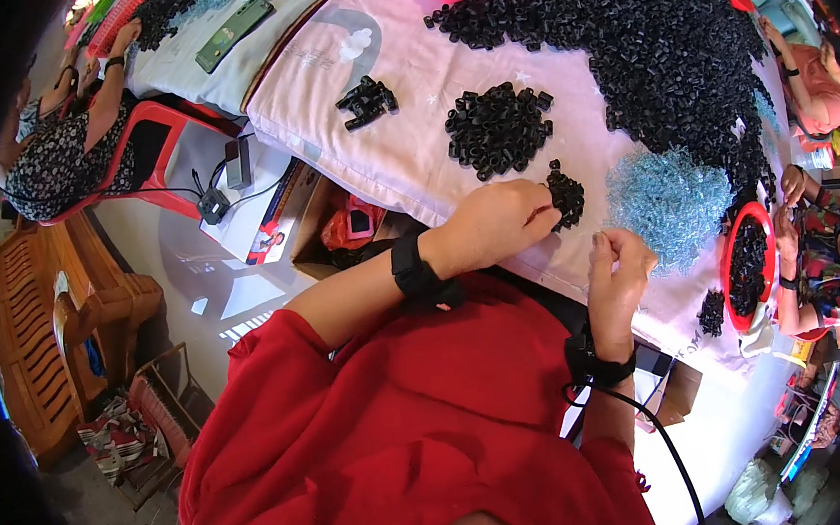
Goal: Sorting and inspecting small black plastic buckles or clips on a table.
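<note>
My left hand (498,221) rests on the pink cloth (396,77) at the table's near edge, its fingertips closed on small black plastic pieces from a little heap (567,195). My right hand (618,265) is curled just to the right of it, pinching something tiny that I cannot make out. A tangle of pale blue wire clips (669,201) lies right beyond my right hand. A larger pile of black pieces (498,130) sits further in, and a very big heap (659,36) covers the far side. Both wrists wear black bands.
A red bowl (728,268) of black pieces sits at the right, next to another person's hands (791,184). Assembled black parts (366,101) lie at the left on the cloth. A second person sits on a red chair (150,150) at the left. Cardboard boxes (273,215) stand under the table.
</note>
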`<move>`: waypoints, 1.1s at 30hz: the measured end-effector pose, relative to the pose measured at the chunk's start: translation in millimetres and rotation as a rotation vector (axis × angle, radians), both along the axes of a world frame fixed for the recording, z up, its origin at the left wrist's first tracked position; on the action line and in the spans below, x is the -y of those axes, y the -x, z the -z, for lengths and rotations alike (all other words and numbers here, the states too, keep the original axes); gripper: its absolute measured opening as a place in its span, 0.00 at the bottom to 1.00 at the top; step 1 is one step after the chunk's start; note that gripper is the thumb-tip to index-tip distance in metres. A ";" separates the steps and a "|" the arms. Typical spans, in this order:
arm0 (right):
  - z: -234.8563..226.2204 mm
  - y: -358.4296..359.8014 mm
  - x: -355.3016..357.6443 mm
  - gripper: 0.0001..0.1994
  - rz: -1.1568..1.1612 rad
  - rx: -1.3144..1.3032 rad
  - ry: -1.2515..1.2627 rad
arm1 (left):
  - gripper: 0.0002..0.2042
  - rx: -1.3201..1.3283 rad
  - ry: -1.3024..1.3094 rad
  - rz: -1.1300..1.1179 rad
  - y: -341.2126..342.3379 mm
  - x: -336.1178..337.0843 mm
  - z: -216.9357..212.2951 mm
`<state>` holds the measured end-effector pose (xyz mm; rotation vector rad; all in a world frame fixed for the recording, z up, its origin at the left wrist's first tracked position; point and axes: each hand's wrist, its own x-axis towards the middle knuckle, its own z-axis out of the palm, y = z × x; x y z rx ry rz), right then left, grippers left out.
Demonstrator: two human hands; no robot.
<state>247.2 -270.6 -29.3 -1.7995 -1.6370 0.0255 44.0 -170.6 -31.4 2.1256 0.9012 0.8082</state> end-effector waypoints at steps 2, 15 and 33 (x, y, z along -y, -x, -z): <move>1.0 7.2 -0.9 0.04 -0.052 -0.037 0.027 | 0.11 -0.003 0.160 0.029 2.9 5.0 5.3; 9.5 17.8 -5.3 0.05 -0.229 0.061 -0.011 | 0.10 0.110 0.055 -0.036 2.2 10.5 17.0; 1.5 23.6 1.9 0.07 -0.126 -0.179 0.070 | 0.12 0.443 1.040 0.350 12.4 -7.7 18.4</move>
